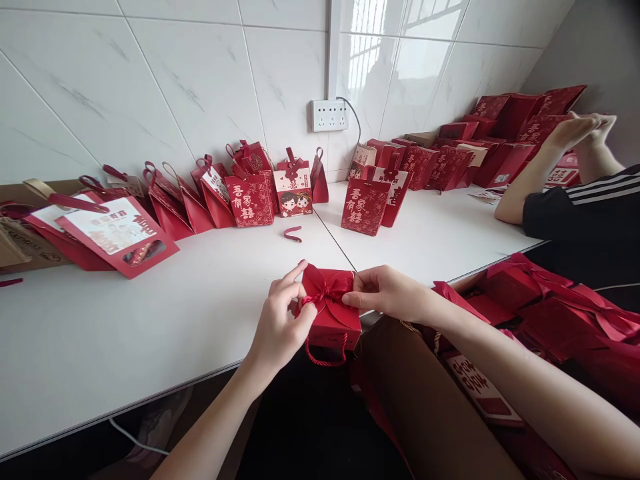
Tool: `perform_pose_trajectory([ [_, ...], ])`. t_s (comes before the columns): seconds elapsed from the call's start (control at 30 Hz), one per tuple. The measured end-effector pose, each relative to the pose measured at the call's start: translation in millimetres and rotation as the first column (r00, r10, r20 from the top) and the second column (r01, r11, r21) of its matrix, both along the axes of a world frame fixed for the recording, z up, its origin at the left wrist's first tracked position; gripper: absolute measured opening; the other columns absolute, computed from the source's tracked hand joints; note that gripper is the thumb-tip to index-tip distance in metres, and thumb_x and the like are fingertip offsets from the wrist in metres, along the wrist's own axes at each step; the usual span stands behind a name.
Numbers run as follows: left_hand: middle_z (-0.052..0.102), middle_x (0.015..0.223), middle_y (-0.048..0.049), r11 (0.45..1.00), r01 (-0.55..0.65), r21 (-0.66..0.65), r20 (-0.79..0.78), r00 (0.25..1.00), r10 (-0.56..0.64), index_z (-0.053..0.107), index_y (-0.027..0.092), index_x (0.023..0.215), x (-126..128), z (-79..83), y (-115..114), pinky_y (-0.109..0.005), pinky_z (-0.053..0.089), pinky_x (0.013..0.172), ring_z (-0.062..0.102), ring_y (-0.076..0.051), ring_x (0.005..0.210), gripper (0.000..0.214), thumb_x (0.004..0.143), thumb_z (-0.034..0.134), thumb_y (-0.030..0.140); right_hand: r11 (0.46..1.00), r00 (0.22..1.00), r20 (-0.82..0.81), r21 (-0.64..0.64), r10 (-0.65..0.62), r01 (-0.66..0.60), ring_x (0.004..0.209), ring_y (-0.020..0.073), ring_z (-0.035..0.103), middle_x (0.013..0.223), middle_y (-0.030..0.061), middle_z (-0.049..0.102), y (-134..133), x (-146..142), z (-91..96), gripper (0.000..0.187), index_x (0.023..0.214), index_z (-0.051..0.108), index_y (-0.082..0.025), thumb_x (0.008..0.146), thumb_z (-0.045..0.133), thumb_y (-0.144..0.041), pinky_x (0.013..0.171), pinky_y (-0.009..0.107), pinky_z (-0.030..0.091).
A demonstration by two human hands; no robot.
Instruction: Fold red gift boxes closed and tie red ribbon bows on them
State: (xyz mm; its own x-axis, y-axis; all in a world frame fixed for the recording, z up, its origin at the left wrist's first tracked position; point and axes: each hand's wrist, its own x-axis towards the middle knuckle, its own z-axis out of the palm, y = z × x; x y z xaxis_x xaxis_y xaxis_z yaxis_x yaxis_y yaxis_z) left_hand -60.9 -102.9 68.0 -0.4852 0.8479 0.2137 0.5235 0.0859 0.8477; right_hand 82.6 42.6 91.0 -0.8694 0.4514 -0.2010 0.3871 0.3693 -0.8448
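A small red gift box (335, 327) rests at the table's front edge, its top petals folded in. A red ribbon (326, 293) is tied in a bow across the top, and a twisted red cord handle (326, 363) hangs down the near side. My left hand (286, 313) pinches the ribbon at the left of the knot, index finger raised. On the other side, my right hand (383, 291) grips the ribbon's right loop between thumb and fingers.
Red gift bags (250, 200) line the wall on the white table (210, 320). A loose strap (293, 233) lies ahead of the box. At right, a cardboard carton (430, 393) stands beside many red boxes (565, 313). Another person's hands (585, 130) are at far right.
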Motion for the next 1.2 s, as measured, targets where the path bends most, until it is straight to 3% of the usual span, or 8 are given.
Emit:
perform_pose_trajectory([
  [0.2, 0.048, 0.141, -0.0045, 0.999, -0.038, -0.003, -0.005, 0.999, 0.038, 0.035, 0.022, 0.056, 3, -0.9, -1, -0.037, 0.044, 0.072, 0.044, -0.029, 0.125, 0.021, 0.074, 0.046, 0.021, 1.000, 0.982, 0.189, 0.029, -0.015, 0.010, 0.050, 0.0133, 0.060, 0.051, 0.0001, 0.059, -8, 5, 9.1, 0.044, 0.057, 0.051, -0.017, 0.075, 0.060, -0.057, 0.045, 0.021, 0.039],
  [0.4, 0.046, 0.142, -0.0034, 0.999, -0.038, 0.017, 0.026, 0.999, 0.038, 0.036, 0.021, 0.057, 4, -2.3, -1, -0.036, 0.043, 0.071, 0.046, -0.029, 0.121, 0.021, 0.075, 0.046, 0.020, 0.999, 0.987, 0.156, 0.030, 0.033, -0.038, 0.049, 0.0128, 0.062, 0.054, -0.0025, 0.054, -10, 7, 10.6, 0.044, 0.059, 0.049, -0.017, 0.079, 0.056, -0.056, 0.043, 0.020, 0.039],
  [0.6, 0.046, 0.141, -0.0016, 0.999, -0.031, 0.036, 0.104, 0.994, 0.027, 0.034, 0.021, 0.056, 3, -4.6, -1, -0.034, 0.041, 0.063, 0.053, -0.030, 0.111, 0.024, 0.076, 0.047, 0.021, 0.989, 0.997, 0.013, -0.126, 0.074, -0.072, 0.064, 0.0169, 0.066, 0.058, -0.0033, 0.055, 0, 5, 3.5, 0.039, 0.057, 0.045, -0.019, 0.074, 0.066, -0.047, 0.055, 0.024, 0.049],
  [0.73, 0.046, 0.140, -0.0027, 0.997, -0.031, 0.074, 0.123, 0.992, 0.022, 0.036, 0.020, 0.056, 3, -5.4, 1, -0.036, 0.043, 0.068, 0.055, -0.029, 0.105, 0.025, 0.078, 0.047, 0.024, 0.964, 0.999, -0.008, -0.262, 0.041, -0.042, 0.068, 0.0167, 0.065, 0.065, -0.0012, 0.059, 2, 2, -0.1, 0.041, 0.065, 0.053, -0.017, 0.069, 0.068, -0.055, 0.064, 0.028, 0.054],
  [0.83, 0.046, 0.140, -0.0039, 0.996, -0.030, 0.079, 0.154, 0.988, 0.018, 0.037, 0.019, 0.056, 3, -4.6, 2, -0.034, 0.044, 0.065, 0.060, -0.021, 0.084, 0.029, 0.081, 0.047, 0.029, 0.950, 0.998, -0.057, -0.309, 0.020, -0.037, 0.068, 0.0148, 0.062, 0.068, -0.0003, 0.059, 0, 0, -2.2, 0.046, 0.070, 0.057, -0.016, 0.071, 0.064, -0.061, 0.068, 0.030, 0.056],
  [0.93, 0.047, 0.139, -0.0037, 0.997, -0.046, 0.068, 0.185, 0.982, 0.032, 0.036, 0.018, 0.055, 2, -4.2, 1, -0.032, 0.041, 0.058, 0.054, -0.012, 0.061, 0.035, 0.084, 0.048, 0.035, 0.960, 0.997, -0.073, -0.278, 0.003, -0.024, 0.062, 0.0123, 0.059, 0.063, -0.0027, 0.054, 1, 0, -4.9, 0.045, 0.065, 0.053, -0.016, 0.074, 0.061, -0.060, 0.064, 0.028, 0.054],
  [1.07, 0.050, 0.138, -0.0048, 0.997, -0.050, 0.054, 0.168, 0.985, 0.040, 0.035, 0.018, 0.055, -1, -4.6, 1, -0.031, 0.038, 0.055, 0.048, -0.009, 0.055, 0.037, 0.083, 0.051, 0.035, 0.968, 0.998, -0.064, -0.248, 0.027, -0.042, 0.059, 0.0111, 0.059, 0.059, -0.0044, 0.053, 3, 0, -4.9, 0.043, 0.060, 0.048, -0.017, 0.073, 0.066, -0.053, 0.057, 0.023, 0.048],
  [1.2, 0.052, 0.137, -0.0053, 0.999, -0.045, 0.031, 0.169, 0.985, 0.039, 0.033, 0.018, 0.055, -4, -3.0, 2, -0.030, 0.036, 0.050, 0.035, -0.005, 0.045, 0.036, 0.082, 0.051, 0.033, 0.956, 0.996, -0.066, -0.282, 0.062, -0.078, 0.064, 0.0124, 0.062, 0.062, -0.0039, 0.055, 6, 0, -1.4, 0.040, 0.061, 0.051, -0.017, 0.070, 0.068, -0.052, 0.065, 0.026, 0.051],
])
